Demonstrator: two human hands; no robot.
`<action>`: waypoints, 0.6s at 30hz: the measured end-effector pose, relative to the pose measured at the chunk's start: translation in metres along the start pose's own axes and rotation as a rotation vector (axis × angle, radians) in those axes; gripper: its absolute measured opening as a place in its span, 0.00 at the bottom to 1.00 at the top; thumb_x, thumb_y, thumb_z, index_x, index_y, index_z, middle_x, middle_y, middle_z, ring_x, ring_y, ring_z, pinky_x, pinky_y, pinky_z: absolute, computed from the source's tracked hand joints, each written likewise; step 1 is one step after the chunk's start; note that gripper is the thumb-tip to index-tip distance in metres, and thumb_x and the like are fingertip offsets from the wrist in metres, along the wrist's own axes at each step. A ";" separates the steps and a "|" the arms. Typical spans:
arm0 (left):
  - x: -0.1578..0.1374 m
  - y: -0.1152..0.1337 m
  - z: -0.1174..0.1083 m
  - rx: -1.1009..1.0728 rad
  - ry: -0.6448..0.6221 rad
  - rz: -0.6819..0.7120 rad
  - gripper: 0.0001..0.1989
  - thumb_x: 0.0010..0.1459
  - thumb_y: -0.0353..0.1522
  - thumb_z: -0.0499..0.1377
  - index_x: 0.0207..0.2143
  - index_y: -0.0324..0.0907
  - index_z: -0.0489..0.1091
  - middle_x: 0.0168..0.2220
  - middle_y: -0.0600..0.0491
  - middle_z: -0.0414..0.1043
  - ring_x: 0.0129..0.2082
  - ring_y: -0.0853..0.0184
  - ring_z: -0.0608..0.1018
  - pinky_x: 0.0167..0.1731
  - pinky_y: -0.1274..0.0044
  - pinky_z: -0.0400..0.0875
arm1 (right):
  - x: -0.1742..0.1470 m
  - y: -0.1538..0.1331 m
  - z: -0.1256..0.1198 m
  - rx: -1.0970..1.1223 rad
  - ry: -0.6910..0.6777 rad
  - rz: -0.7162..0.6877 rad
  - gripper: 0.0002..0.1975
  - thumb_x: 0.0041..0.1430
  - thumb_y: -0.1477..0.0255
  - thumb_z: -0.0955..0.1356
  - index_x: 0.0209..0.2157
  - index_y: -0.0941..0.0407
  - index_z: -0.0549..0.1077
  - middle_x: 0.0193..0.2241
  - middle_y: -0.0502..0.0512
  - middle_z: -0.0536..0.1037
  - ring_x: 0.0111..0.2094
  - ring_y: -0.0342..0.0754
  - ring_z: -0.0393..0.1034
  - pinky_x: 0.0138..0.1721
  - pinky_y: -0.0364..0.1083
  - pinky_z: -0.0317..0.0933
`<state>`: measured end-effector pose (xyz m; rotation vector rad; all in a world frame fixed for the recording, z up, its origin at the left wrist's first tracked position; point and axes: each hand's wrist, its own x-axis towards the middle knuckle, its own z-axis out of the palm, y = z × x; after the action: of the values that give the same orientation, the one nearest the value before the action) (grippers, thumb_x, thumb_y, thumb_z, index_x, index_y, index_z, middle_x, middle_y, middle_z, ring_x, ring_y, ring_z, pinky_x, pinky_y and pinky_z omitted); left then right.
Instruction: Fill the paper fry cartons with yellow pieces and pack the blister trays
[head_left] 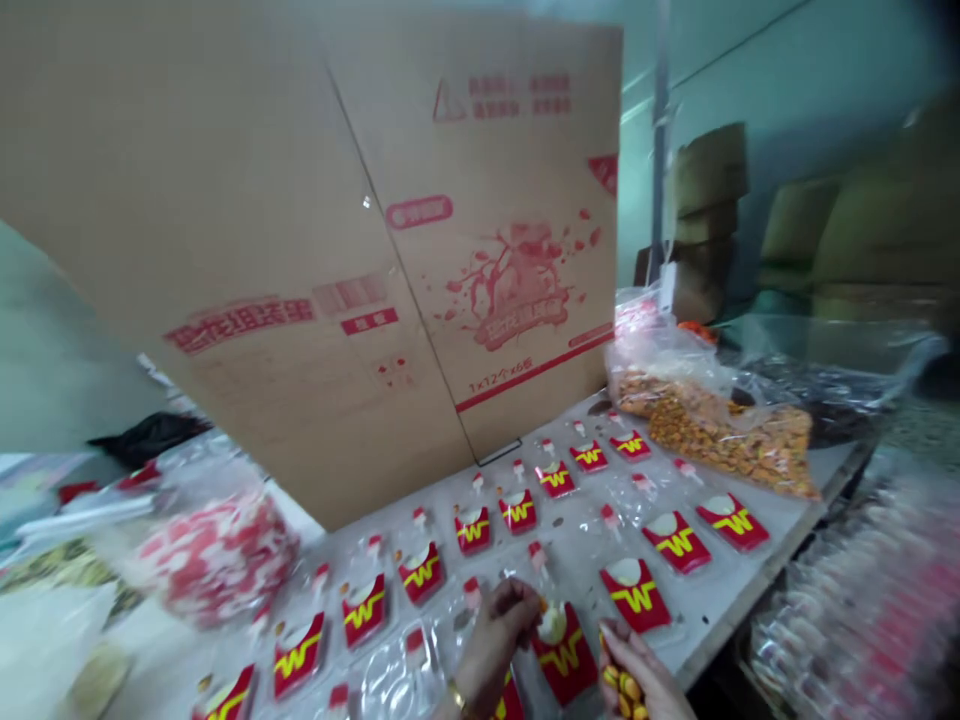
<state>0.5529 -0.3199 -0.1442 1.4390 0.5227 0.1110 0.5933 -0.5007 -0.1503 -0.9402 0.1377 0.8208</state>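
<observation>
My left hand (504, 622) is closed in a pinch over a red packet with a yellow W-like mark (570, 662). A small orange piece (541, 605) shows at its fingertips, blurred. Just right of that packet, my right hand (637, 668) is curled round several small yellow-brown pieces (622, 690). Around both hands, similar red packets (636, 596) lie in clear plastic trays (390, 675), set out in rows. Small red-and-white pieces (536, 556) sit in the trays beside the packets.
A large cardboard box (405, 250) stands behind the rows. At the right back is a clear bag of yellow-brown pieces (720, 430); at the left, a bag of red-and-white pieces (217, 555). Stacked plastic packs (862, 600) lie beyond the table's right edge (765, 560).
</observation>
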 end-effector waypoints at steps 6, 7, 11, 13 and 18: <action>0.022 0.011 -0.015 -0.021 0.045 -0.024 0.14 0.45 0.38 0.63 0.28 0.38 0.66 0.23 0.56 0.68 0.22 0.75 0.66 0.23 0.82 0.56 | 0.011 0.010 -0.012 0.184 0.064 0.078 0.24 0.40 0.60 0.75 0.37 0.54 0.66 0.21 0.44 0.69 0.15 0.34 0.58 0.11 0.33 0.46; 0.031 0.015 -0.020 0.001 0.056 -0.007 0.14 0.45 0.39 0.63 0.29 0.37 0.66 0.24 0.55 0.68 0.22 0.75 0.67 0.23 0.82 0.56 | 0.012 0.008 -0.011 0.184 0.073 0.085 0.23 0.42 0.60 0.75 0.37 0.54 0.66 0.21 0.44 0.69 0.15 0.34 0.58 0.11 0.33 0.46; 0.082 0.020 -0.046 0.088 0.137 0.097 0.15 0.44 0.39 0.63 0.28 0.38 0.65 0.22 0.56 0.66 0.21 0.75 0.65 0.22 0.83 0.55 | 0.019 -0.005 -0.006 0.157 0.144 0.084 0.25 0.40 0.63 0.76 0.39 0.54 0.68 0.22 0.44 0.70 0.17 0.35 0.61 0.12 0.33 0.49; 0.113 0.021 -0.059 0.140 0.184 0.170 0.14 0.45 0.39 0.62 0.27 0.38 0.64 0.21 0.58 0.64 0.20 0.76 0.64 0.22 0.83 0.55 | 0.024 -0.013 -0.004 0.135 0.179 0.096 0.26 0.38 0.63 0.77 0.40 0.54 0.69 0.23 0.44 0.71 0.17 0.35 0.61 0.13 0.33 0.50; 0.181 0.031 -0.080 0.499 0.245 0.340 0.09 0.51 0.35 0.56 0.27 0.37 0.64 0.21 0.58 0.62 0.22 0.76 0.63 0.24 0.83 0.56 | 0.037 -0.030 0.004 0.066 0.259 0.124 0.30 0.35 0.63 0.78 0.43 0.53 0.69 0.26 0.45 0.74 0.20 0.37 0.65 0.16 0.33 0.56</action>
<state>0.6872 -0.1736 -0.1675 2.0115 0.5214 0.4586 0.6389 -0.4863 -0.1441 -0.9798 0.4496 0.8008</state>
